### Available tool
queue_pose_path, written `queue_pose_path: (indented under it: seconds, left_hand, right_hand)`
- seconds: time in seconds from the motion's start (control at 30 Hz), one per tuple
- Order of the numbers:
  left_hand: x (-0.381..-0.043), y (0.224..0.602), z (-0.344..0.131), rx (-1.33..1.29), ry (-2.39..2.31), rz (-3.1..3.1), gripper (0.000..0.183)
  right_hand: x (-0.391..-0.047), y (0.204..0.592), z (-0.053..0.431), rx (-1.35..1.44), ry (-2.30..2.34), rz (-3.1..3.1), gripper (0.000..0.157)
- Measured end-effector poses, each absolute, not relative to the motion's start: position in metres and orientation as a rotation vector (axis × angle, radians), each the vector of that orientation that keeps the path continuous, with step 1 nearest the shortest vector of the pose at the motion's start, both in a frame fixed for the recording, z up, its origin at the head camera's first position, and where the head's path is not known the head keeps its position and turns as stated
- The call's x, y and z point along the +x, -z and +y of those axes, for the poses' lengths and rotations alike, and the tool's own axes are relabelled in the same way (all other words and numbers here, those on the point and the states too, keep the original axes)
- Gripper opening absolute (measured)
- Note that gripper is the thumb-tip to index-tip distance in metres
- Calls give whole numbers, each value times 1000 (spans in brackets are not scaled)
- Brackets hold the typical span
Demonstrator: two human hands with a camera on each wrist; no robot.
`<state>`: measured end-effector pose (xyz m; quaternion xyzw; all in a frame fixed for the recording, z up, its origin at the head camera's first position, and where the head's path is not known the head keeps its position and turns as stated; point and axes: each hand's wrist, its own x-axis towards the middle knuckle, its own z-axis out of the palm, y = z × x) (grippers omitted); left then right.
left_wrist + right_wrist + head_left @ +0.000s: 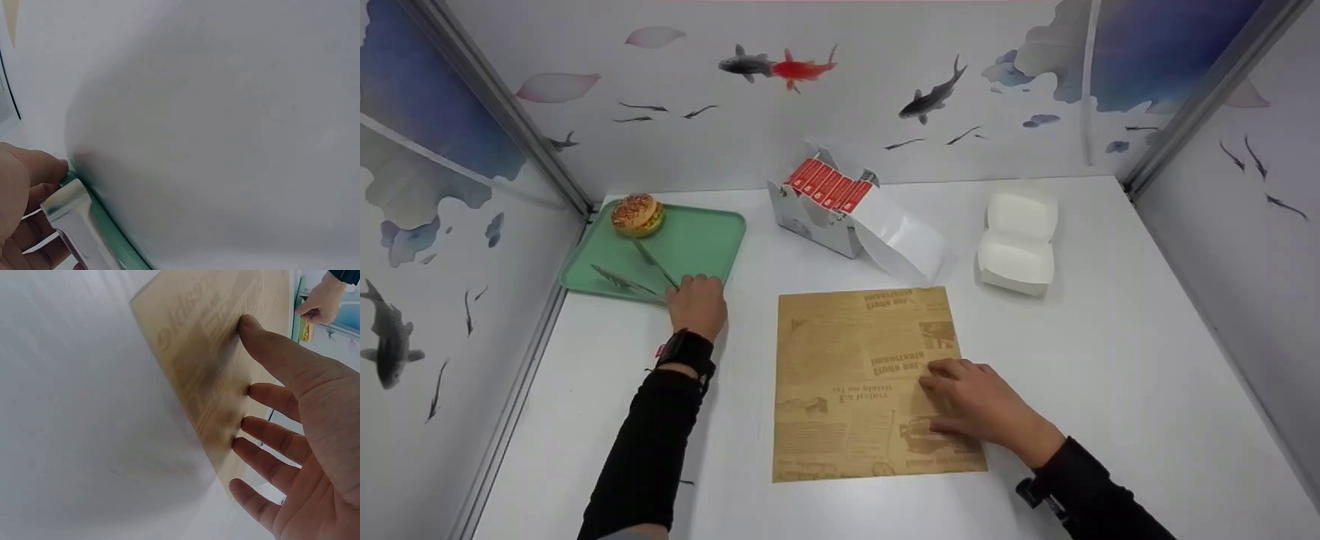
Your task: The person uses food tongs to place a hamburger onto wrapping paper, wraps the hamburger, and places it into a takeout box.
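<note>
At the near right corner of the green tray (701, 240), my left hand (699, 306) grips the closed end of metal tongs (84, 225). The two tong arms (654, 261) spread apart over the tray, reaching towards a seeded burger (637, 215) at its far left corner. In the left wrist view, the thumb lies by the tray's rim. My right hand (982, 405) rests on the right side of a sheet of brown newsprint-patterned wrapping paper (840, 352). Its fingers (275, 439) are spread, with fingertips touching or just above the paper. The paper lies flat on the table.
An open grey-white box (817, 225) holding a row of red-topped packets stands at the back, with a clear plastic sheet (904, 240) spilling from its right side. An open white clamshell container (1018, 236) sits at the back right. Printed walls (840, 97) border the white table (1132, 390).
</note>
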<state>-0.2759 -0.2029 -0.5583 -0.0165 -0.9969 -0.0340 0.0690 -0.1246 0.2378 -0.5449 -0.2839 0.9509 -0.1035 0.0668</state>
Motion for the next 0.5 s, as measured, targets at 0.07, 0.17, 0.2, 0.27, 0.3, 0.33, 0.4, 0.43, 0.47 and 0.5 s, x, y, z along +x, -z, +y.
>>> queue_pose_path:
  seconds: [0.07,0.17,0.2,0.27,0.3,0.33,0.4,0.43,0.47,0.5]
  left_hand:
    - [-275,559,-203,-60,92,-3001,19]
    - [-274,560,-202,-79,105,-2991,16]
    - [-273,560,-201,-87,109,-2984,15]
    - [-269,560,-200,-115,119,-2965,15]
    - [-267,560,-199,-133,121,-2956,15]
    - [-264,559,-197,-153,122,-2946,15]
    - [-258,558,-194,-195,124,-2934,16]
    - [-254,558,-193,-213,124,-2930,17]
    - [-251,558,-191,-231,120,-2928,18]
    - [-247,558,-189,-247,115,-2924,18]
  right_hand:
    - [-125,545,238,-850,325,2857,66]
    - [-125,545,238,-851,333,2851,66]
    - [-125,545,238,-851,336,2851,66]
    - [-126,546,239,-852,341,2853,66]
    - [-126,546,239,-851,344,2854,66]
    - [-126,546,239,-850,349,2854,66]
    - [-126,547,240,-848,357,2851,66]
    - [-126,547,240,-849,361,2851,67]
    - [-126,547,240,-849,364,2850,67]
    - [-126,547,240,-848,367,2849,67]
